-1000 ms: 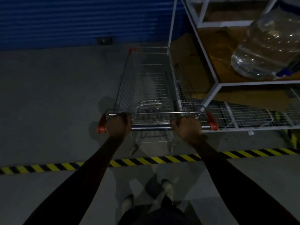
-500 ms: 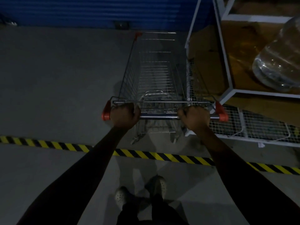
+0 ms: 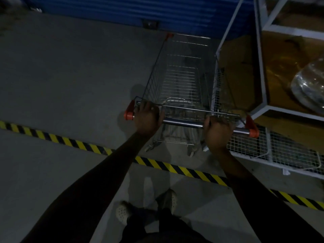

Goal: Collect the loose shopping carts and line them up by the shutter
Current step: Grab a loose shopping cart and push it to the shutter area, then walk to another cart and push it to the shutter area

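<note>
One shopping cart [image 3: 182, 81] is in view, a bare wire basket standing nose-first toward the blue shutter [image 3: 140, 11], its front edge now close to the shutter's foot. Over the last second the cart has rolled forward across the concrete floor [image 3: 70, 76]. Its rear wheels sit past the yellow-and-black hazard tape [image 3: 70, 142], while the person's light shoes [image 3: 122, 212] remain on the near side of it. By my judgement this cart is nearly parked, and only a short final push and a straightening are left before the next one is fetched.

Both hands are on the steel handle bar [image 3: 182, 122]. The left hand [image 3: 147, 119] is wrapped over it just inside the red end cap [image 3: 128, 115], and the right hand [image 3: 218, 132] is clenched round it toward the other end. The grip matches the earlier pictures.

On the cart's right, just beside it and perhaps touching, stands a white metal rack [image 3: 263, 50] with a mesh base. A large clear water bottle [image 3: 308, 90] lies on its brown shelf.

No brand, label or writing can be read anywhere, as the light is too dim.
</note>
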A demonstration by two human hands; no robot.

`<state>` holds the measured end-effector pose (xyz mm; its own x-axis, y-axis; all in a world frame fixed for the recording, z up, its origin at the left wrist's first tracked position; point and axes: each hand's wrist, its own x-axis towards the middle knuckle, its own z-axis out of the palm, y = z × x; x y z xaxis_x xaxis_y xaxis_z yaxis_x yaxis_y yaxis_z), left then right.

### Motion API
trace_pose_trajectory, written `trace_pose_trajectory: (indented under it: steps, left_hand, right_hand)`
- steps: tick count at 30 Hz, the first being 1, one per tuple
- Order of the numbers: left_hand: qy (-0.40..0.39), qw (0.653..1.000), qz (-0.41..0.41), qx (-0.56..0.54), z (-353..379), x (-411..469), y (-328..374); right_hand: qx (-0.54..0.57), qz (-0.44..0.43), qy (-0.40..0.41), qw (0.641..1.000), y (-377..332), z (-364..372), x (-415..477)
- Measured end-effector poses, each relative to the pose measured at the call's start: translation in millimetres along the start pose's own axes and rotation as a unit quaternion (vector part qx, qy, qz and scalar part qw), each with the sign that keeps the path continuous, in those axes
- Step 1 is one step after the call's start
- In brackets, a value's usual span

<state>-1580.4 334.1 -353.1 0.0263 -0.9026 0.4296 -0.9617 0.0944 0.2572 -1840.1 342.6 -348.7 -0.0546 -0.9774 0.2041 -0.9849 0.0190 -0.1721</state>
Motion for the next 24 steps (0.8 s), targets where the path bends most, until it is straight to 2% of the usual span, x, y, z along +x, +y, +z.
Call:
trace_pose_trajectory:
  steps: [3,7,13,18,24]
  left_hand:
    - [0.008,0.999,-0.008,-0.037,-4.6,-12.8,-2.3]
    - [0.037,0.984,0.025,-0.17,-28.0,-24.9,-29.2]
    - [0.072,0.964,-0.115,-0.231,-94.2,-51.5,-88.9]
    - [0.132,0.94,-0.211,-0.234,-160.2,-97.8,-160.7]
    - [0.21,0.894,-0.341,-0.2,-229.2,-172.8,-270.0]
  right_hand:
    - [-0.004,0.029,-0.005,1.0,-22.3,1.0,-13.1]
    - [0.034,-0.015,0.071,0.997,-61.9,13.6,-29.7]
    - [0.171,-0.139,0.049,0.974,-141.0,18.6,-56.8]
    - [0.338,-0.213,-0.056,0.915,-241.7,22.6,-96.9]
    - [0.348,-0.313,-0.158,0.87,-371.9,36.5,-151.1]
